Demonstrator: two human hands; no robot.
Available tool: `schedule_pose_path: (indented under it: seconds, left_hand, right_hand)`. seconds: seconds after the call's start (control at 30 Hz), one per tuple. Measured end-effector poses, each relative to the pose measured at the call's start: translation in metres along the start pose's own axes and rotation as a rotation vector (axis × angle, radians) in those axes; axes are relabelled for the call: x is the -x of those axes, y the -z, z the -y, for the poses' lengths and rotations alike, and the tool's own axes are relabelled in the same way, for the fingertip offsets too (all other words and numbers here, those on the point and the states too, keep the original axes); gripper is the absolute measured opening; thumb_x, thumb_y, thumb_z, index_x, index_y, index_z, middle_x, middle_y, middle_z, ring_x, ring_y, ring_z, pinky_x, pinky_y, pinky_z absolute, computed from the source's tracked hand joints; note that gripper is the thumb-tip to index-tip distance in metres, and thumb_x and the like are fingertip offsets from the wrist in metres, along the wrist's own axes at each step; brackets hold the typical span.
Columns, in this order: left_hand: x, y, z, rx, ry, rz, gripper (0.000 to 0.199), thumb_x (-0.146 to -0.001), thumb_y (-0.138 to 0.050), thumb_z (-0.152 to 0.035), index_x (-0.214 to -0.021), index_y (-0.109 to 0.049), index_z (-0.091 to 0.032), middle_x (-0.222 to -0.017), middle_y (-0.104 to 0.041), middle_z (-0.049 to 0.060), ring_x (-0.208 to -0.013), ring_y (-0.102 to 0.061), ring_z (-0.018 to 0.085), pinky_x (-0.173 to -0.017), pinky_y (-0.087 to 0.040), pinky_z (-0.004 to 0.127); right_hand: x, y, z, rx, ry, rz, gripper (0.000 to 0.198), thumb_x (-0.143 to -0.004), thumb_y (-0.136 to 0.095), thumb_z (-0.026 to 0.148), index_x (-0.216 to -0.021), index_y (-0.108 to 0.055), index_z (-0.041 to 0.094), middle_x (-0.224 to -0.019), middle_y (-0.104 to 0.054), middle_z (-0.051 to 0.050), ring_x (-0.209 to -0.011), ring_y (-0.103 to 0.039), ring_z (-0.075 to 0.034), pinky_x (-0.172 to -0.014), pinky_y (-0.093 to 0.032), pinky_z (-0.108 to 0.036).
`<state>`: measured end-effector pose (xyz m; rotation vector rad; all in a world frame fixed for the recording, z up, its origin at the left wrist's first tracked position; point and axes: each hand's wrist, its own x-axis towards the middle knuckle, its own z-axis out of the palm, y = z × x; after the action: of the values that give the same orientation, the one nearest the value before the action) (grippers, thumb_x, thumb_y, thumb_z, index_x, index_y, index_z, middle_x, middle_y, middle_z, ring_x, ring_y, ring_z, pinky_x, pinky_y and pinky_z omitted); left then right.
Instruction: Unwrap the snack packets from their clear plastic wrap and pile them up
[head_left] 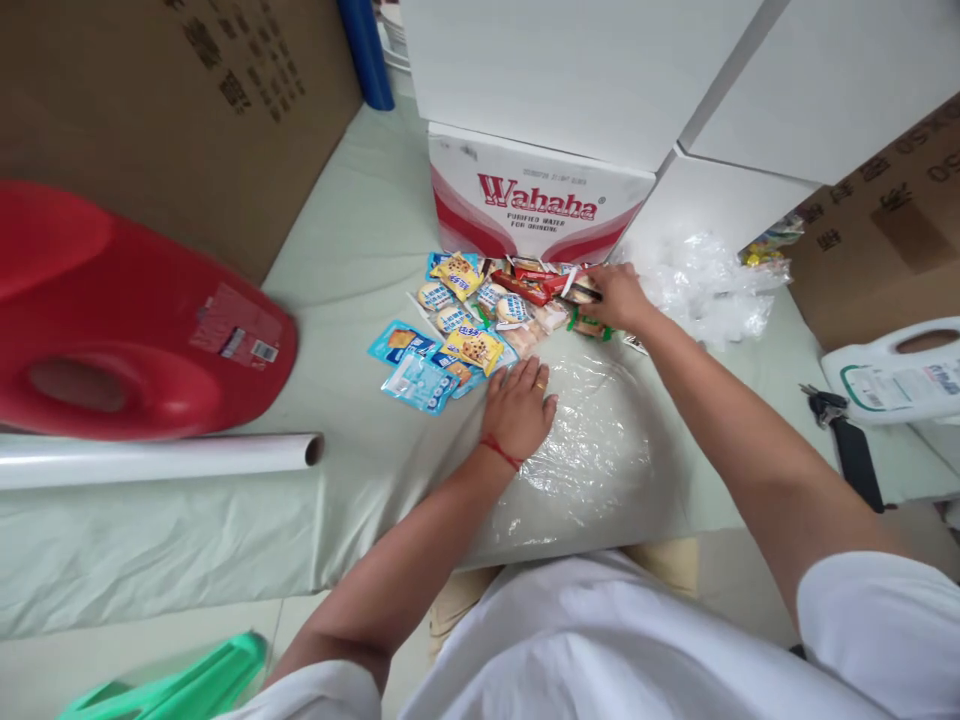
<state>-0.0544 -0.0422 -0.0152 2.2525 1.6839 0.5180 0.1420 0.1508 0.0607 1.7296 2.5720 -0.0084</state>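
Observation:
A pile of small wrapped snacks (495, 300) lies on the green tablecloth. At its right end my right hand (619, 298) has its fingers closed around the edge of a snack packet (582, 291), partly hidden by the fingers. My left hand (517, 405) rests flat, fingers stretched, at the near edge of the pile. Beneath its thumb side spreads a clear plastic bag (600, 420). Closest to the left fingertips are a yellow cookie packet (475, 347) and blue packets (421, 382). Red packets (525, 287) lie near the right hand.
Behind the pile stands a Wahaha carton (540, 200) under white boxes. Crumpled clear plastic (705, 285) is on the right, beyond it a white bottle (900, 375) and keys (825, 403). A red jug (135, 320) and a white roll (157, 458) occupy the left.

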Motion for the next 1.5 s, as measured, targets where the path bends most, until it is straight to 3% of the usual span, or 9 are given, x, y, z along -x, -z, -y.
schedule_pose_path:
  seconds: [0.1, 0.23, 0.4, 0.57, 0.73, 0.93, 1.1, 1.33, 1.5]
  left_hand:
    - [0.0, 0.0, 0.0, 0.01, -0.002, -0.001, 0.052, -0.104, -0.04, -0.039, -0.15, -0.054, -0.02, -0.163, -0.048, 0.011, -0.151, -0.042, 0.026, -0.127, -0.026, 0.052]
    - [-0.001, 0.001, 0.0, 0.017, 0.009, -0.003, 0.052, -0.104, -0.039, -0.038, -0.15, -0.054, -0.021, -0.163, -0.048, 0.011, -0.151, -0.042, 0.027, -0.126, -0.026, 0.052]
    - [-0.001, 0.002, 0.0, 0.026, 0.007, -0.011, 0.052, -0.106, -0.035, -0.04, -0.149, -0.055, -0.02, -0.162, -0.049, 0.01, -0.151, -0.043, 0.026, -0.126, -0.027, 0.052]
    - [-0.002, 0.001, 0.0, 0.013, 0.007, -0.027, 0.05, -0.106, -0.034, -0.038, -0.147, -0.057, -0.02, -0.161, -0.051, 0.01, -0.149, -0.046, 0.026, -0.125, -0.029, 0.051]
    - [-0.002, 0.001, 0.003, 0.01, 0.004, -0.025, 0.048, -0.106, -0.034, -0.032, -0.147, -0.058, -0.022, -0.16, -0.052, 0.008, -0.149, -0.047, 0.025, -0.124, -0.03, 0.05]
    - [-0.004, 0.004, 0.005, 0.029, 0.017, 0.005, 0.046, -0.104, -0.036, -0.027, -0.143, -0.061, -0.024, -0.159, -0.054, 0.007, -0.148, -0.048, 0.024, -0.125, -0.03, 0.048]
    - [-0.005, 0.005, 0.007, 0.066, 0.038, -0.01, 0.046, -0.105, -0.034, -0.024, -0.142, -0.06, -0.022, -0.157, -0.056, 0.007, -0.147, -0.049, 0.021, -0.125, -0.03, 0.046]
    - [-0.006, 0.005, 0.008, 0.093, 0.041, -0.037, 0.043, -0.106, -0.034, -0.025, -0.139, -0.062, -0.021, -0.153, -0.06, 0.007, -0.145, -0.051, 0.019, -0.124, -0.032, 0.046]
    - [-0.007, 0.006, 0.005, 0.073, 0.054, -0.031, 0.04, -0.104, -0.039, -0.027, -0.133, -0.066, -0.021, -0.151, -0.062, 0.007, -0.145, -0.052, 0.022, -0.125, -0.032, 0.048]
  right_hand:
    - [0.004, 0.014, -0.017, -0.019, 0.073, 0.059, 0.05, -0.086, -0.071, 0.039, -0.128, -0.066, 0.012, -0.116, -0.07, -0.016, -0.107, -0.057, -0.034, -0.107, -0.037, -0.047]
    - [0.021, 0.004, -0.005, 0.067, 0.067, 0.187, 0.061, -0.082, -0.077, 0.046, -0.129, -0.066, 0.009, -0.129, -0.064, -0.021, -0.13, -0.047, -0.041, -0.116, -0.028, -0.055]
    - [0.047, -0.014, 0.025, 0.125, -0.035, 0.051, 0.066, -0.085, -0.074, 0.049, -0.137, -0.06, 0.012, -0.143, -0.053, -0.023, -0.147, -0.026, -0.047, -0.11, -0.036, -0.058]
    - [0.055, -0.011, 0.02, 0.113, -0.046, 0.09, 0.052, -0.086, -0.07, 0.038, -0.13, -0.063, 0.012, -0.137, -0.058, -0.023, -0.139, -0.038, -0.044, -0.104, -0.043, -0.051]
    - [0.073, 0.008, 0.004, -0.085, -0.106, 0.06, 0.044, -0.082, -0.071, 0.04, -0.115, -0.069, 0.011, -0.117, -0.066, -0.017, -0.11, -0.057, -0.036, -0.095, -0.046, -0.042]
    - [0.146, 0.025, 0.036, -0.492, 0.221, 0.16, 0.044, -0.082, -0.074, 0.036, -0.122, -0.067, 0.018, -0.114, -0.067, -0.01, -0.107, -0.058, -0.027, -0.097, -0.044, -0.037]
    - [0.175, -0.001, 0.07, -0.454, 0.315, 0.191, 0.036, -0.081, -0.076, 0.025, -0.117, -0.068, 0.018, -0.11, -0.063, -0.009, -0.103, -0.052, -0.026, -0.097, -0.041, -0.037]
    - [0.181, -0.038, 0.07, -0.462, 0.23, 0.116, 0.067, -0.086, -0.08, 0.049, -0.14, -0.058, 0.016, -0.135, -0.06, -0.017, -0.125, -0.046, -0.033, -0.105, -0.038, -0.046]
    - [0.185, -0.041, 0.072, -0.522, 0.203, 0.066, 0.053, -0.091, -0.074, 0.049, -0.132, -0.063, 0.016, -0.132, -0.062, -0.015, -0.123, -0.048, -0.031, -0.105, -0.039, -0.045]
